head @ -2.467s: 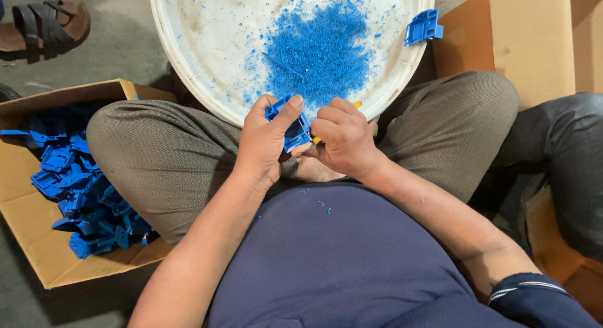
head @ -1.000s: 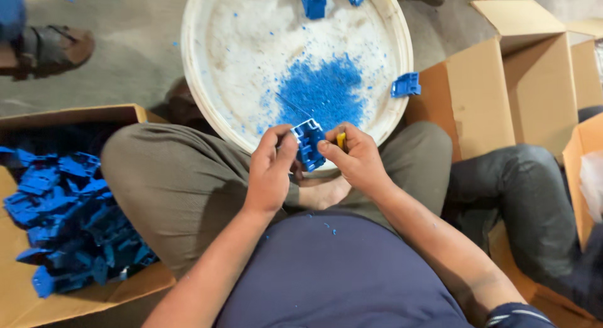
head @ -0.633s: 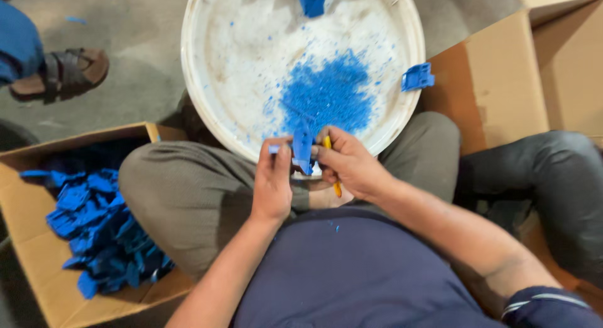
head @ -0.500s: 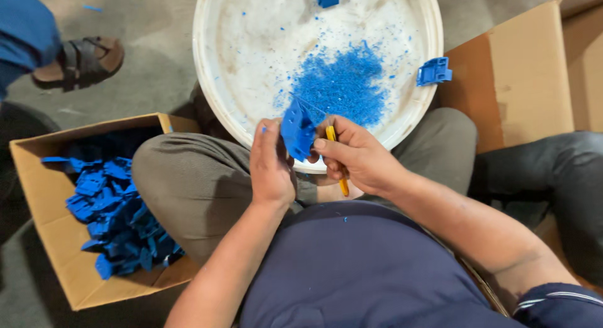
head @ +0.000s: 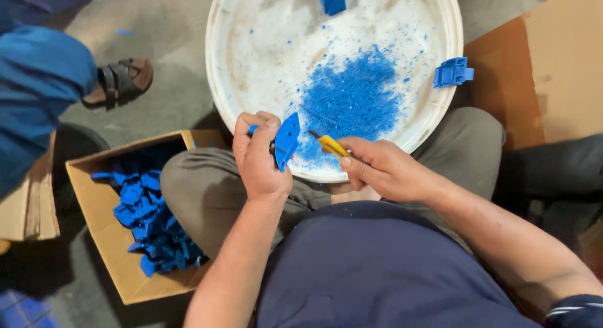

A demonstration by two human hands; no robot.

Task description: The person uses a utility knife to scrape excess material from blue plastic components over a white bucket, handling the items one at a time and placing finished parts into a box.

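Note:
My left hand (head: 257, 158) grips a small blue plastic part (head: 286, 140) edge-on, above my left knee. My right hand (head: 382, 170) holds a yellow-handled knife (head: 331, 145), its blade pointing up-left toward the part; the tip is a short gap from it. Both hands hover over the near rim of a round white basin (head: 217, 83) that holds a heap of blue plastic shavings (head: 352, 102).
A cardboard box (head: 103, 240) with several blue parts (head: 151, 224) stands by my left knee. One blue part (head: 452, 72) rests on the basin's right rim, another (head: 331, 0) at its far side. Another person's sandalled foot (head: 119, 83) is at left. Cardboard boxes (head: 553, 83) stand at right.
The hands have drawn apart: the knife has come off the blue part, which my left hand now holds turned edge-on. The view has shifted, bringing the box of parts nearer.

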